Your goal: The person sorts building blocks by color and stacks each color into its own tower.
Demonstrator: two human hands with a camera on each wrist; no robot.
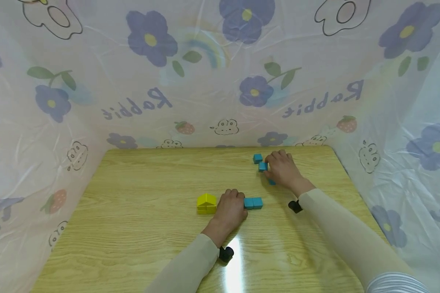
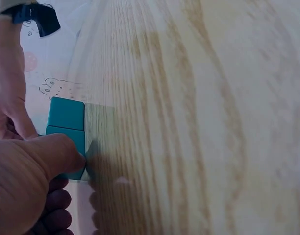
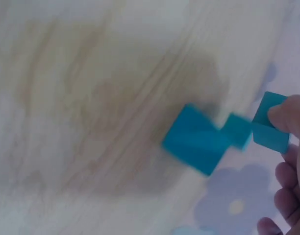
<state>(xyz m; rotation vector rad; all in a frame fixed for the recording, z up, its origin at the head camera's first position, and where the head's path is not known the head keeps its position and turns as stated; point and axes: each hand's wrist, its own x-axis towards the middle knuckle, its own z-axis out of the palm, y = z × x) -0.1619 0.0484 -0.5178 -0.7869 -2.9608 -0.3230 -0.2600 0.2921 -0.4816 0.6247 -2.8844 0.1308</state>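
Observation:
My left hand (image 1: 229, 209) rests near the table's middle, thumb and fingers pinching the near one of two blue blocks (image 2: 66, 112) that sit side by side; its thumb (image 2: 62, 154) overlaps the near block's face. Left of that hand stand yellow blocks (image 1: 206, 203) with a peaked top. Farther back on the right, my right hand (image 1: 284, 169) pinches a small blue cube (image 3: 270, 139), thumb on one face. Two more blue cubes are close by: one at the back (image 1: 257, 158), and one nearer (image 3: 196, 139), partly hidden by the right hand in the head view.
All blocks lie on a wood-grain table (image 1: 139, 244). A patterned sheet (image 1: 205, 81) with flowers and rabbits rises along the table's back and sides. Black wrist cameras (image 1: 226, 254) are strapped under both sleeves.

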